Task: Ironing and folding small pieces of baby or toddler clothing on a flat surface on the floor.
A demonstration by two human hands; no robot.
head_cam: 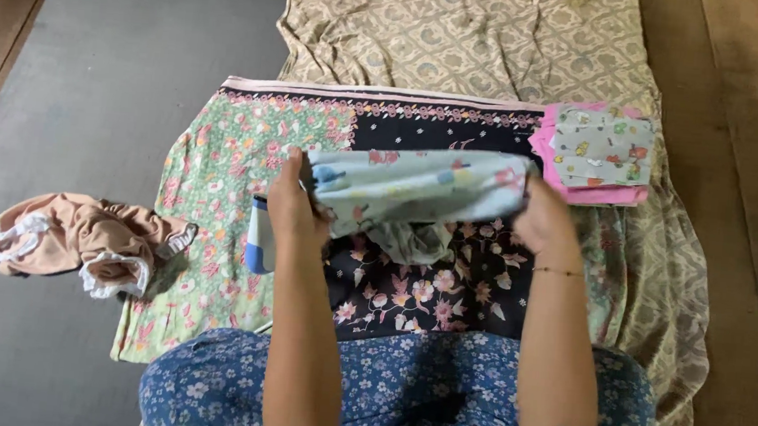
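Both hands gripped one pale blue printed garment [417, 189], held stretched between them above the lap. Left hand [294, 206] was closed on its left end, fingers curled over the top edge; right hand [541, 219] was closed on the right end, with a thin bracelet [558, 271] at that wrist. A loose bit of the garment hung down in the middle, near a blue-and-white piece [259, 241] just under the left hand.

The garment was over a flowered cloth [220, 164], green on the left and dark with pink flowers on the right, spread flat on a beige patterned sheet [465, 30]. A folded pile of small clothes [595, 153], pink under a light printed piece, sat at the cloth's far right corner, just beside the right hand. A crumpled peach garment with white trim [79, 239] lay on the grey floor [111, 66] to the left, touching the cloth's edge. The person's blue flowered skirt [401, 395] filled the bottom of the view.
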